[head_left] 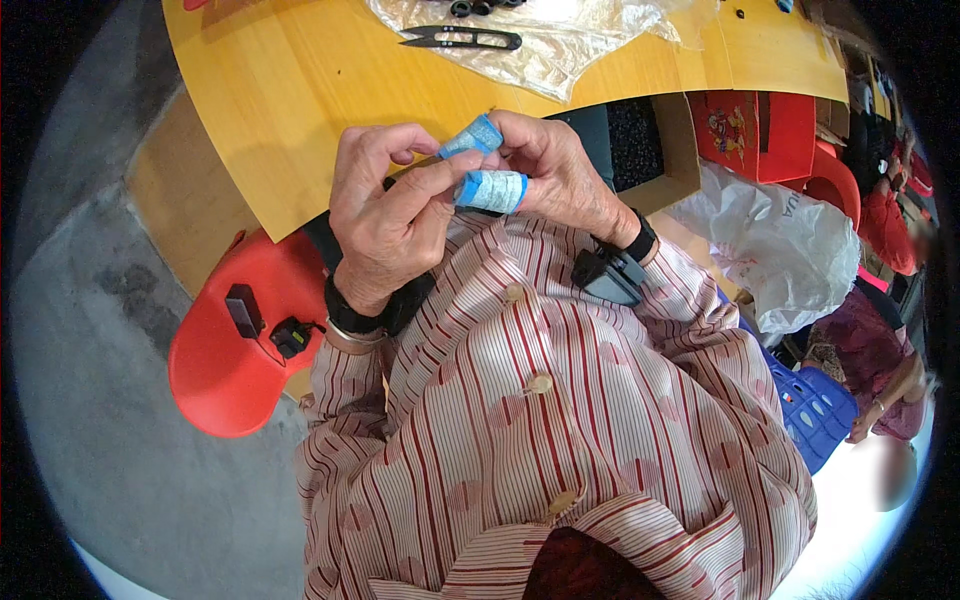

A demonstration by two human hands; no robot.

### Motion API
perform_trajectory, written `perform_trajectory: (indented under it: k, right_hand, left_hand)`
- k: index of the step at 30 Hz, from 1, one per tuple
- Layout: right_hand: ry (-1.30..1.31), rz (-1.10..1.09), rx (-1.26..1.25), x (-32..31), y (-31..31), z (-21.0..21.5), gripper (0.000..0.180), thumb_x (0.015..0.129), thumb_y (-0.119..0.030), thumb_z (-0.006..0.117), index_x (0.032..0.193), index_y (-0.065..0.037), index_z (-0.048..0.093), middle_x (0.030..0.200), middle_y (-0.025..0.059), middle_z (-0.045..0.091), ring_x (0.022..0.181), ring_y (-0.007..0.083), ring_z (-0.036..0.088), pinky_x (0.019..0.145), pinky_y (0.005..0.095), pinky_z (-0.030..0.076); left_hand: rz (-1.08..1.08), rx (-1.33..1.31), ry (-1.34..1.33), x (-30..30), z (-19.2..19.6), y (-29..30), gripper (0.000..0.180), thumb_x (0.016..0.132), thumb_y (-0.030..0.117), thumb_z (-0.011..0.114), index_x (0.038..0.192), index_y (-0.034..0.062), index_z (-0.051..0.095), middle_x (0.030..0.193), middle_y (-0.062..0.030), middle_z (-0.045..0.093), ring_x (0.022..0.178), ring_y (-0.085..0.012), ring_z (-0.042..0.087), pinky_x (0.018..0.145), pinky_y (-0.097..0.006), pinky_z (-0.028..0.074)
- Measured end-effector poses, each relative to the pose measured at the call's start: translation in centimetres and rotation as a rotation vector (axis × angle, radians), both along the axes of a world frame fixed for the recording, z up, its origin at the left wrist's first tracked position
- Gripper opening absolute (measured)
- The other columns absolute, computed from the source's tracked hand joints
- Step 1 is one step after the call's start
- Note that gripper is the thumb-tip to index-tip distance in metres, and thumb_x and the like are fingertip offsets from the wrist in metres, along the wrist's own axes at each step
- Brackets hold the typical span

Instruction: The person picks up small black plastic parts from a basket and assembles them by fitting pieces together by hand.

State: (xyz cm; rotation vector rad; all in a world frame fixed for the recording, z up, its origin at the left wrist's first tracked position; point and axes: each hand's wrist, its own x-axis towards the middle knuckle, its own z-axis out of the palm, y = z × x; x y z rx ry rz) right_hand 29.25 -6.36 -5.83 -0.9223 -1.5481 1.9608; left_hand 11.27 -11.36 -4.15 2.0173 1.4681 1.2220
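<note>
Just off the front edge of the yellow table, my two hands come together. Blue-and-white wraps cover the thumb and forefinger of my right hand point(560, 170); the thumb's wrap point(492, 190) lies below the forefinger's wrap point(468, 140). Both these fingers are bent inward in a pinch. My left hand point(395, 205) is closed, its forefinger reaching between the two wraps and touching them. Anything between the fingertips is too small or hidden to make out. A little dark something shows under the left fingers. Both wrists wear black bands.
On the yellow table point(300, 90) lie black thread snips point(465, 38) and a crinkled clear plastic sheet point(555, 65) with small dark pieces. An open box point(680, 150) of black bits stands right, near a white plastic bag point(790, 240). A red chair point(215, 370) holds black devices. Other people are at right.
</note>
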Motion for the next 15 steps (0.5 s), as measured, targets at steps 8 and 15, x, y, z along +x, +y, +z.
perform_trajectory:
  k: [8,15]
  right_hand:
    - [0.072,0.035,-0.36,0.4,1.0,-0.3,0.03,0.086,-0.029,0.067,0.1,-0.003,0.062,0.084,-0.0004,0.062,0.068,0.0037,0.057,0.058,0.0178,0.05]
    - [0.099,0.035,-0.391,0.4,1.3,-0.2,0.028,0.087,-0.023,0.064,0.105,-0.001,0.061,0.085,0.0005,0.06,0.067,0.0041,0.057,0.056,0.0175,0.051]
  left_hand:
    - [0.026,-0.051,0.022,1.0,-1.2,0.8,0.023,0.066,0.001,0.065,0.088,0.0086,0.068,0.09,-0.0057,0.057,0.079,-0.0238,0.051,0.069,-0.033,0.044]
    - [0.02,0.062,0.083,1.1,-1.3,1.4,0.022,0.067,0.002,0.063,0.089,0.0057,0.062,0.091,-0.0069,0.057,0.084,-0.0269,0.054,0.075,-0.037,0.043]
